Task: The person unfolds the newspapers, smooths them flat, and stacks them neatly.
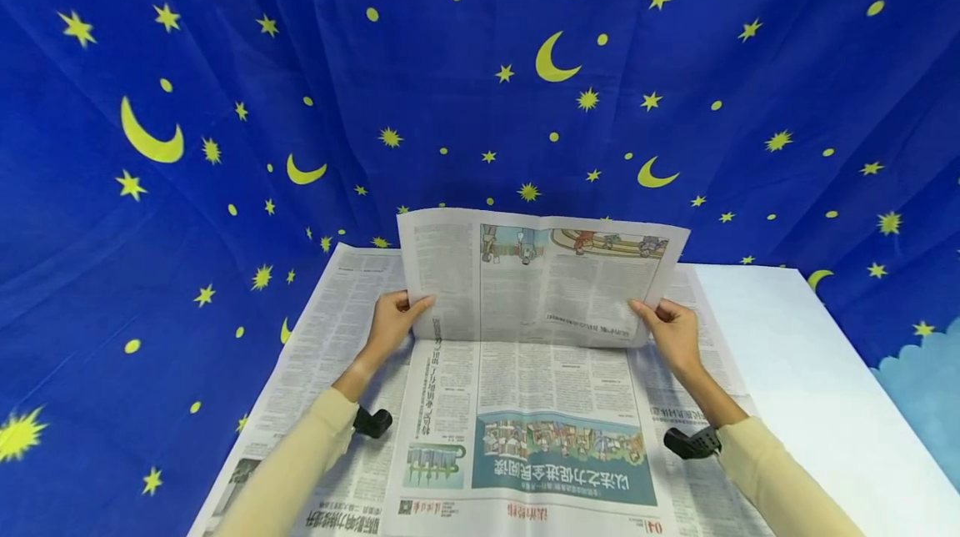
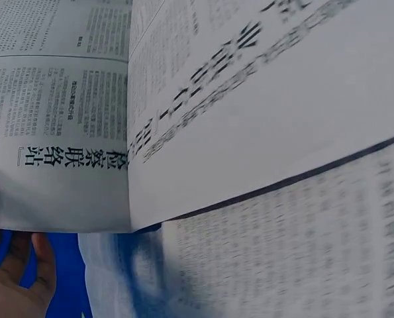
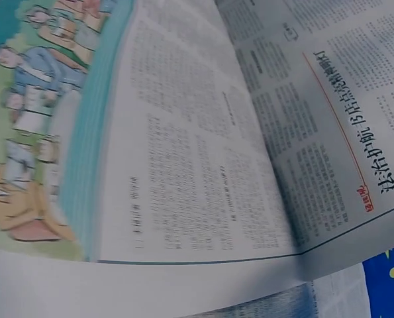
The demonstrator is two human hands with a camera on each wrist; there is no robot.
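A newspaper sheet [image 1: 555, 378] lies in front of me, its print upside down in the head view. Its far part stands lifted and bent up along a crosswise fold. At the left edge of that lifted part, my left hand [image 1: 392, 327] pinches the paper, thumb on the near side and fingers behind. My right hand [image 1: 675, 335] pinches the right edge in the same way. In the left wrist view, part of the left hand [image 2: 18, 281] shows below the raised paper [image 2: 57, 132]. The right wrist view shows the bent newspaper [image 3: 190, 152] but not the hand.
More newspaper [image 1: 337, 337] is spread beneath the sheet, covering much of the white table [image 1: 787, 353]. A blue cloth [image 1: 450, 62] with yellow moons and stars hangs behind and at the sides. Black wrist devices [image 1: 692, 443] are worn at both sleeves.
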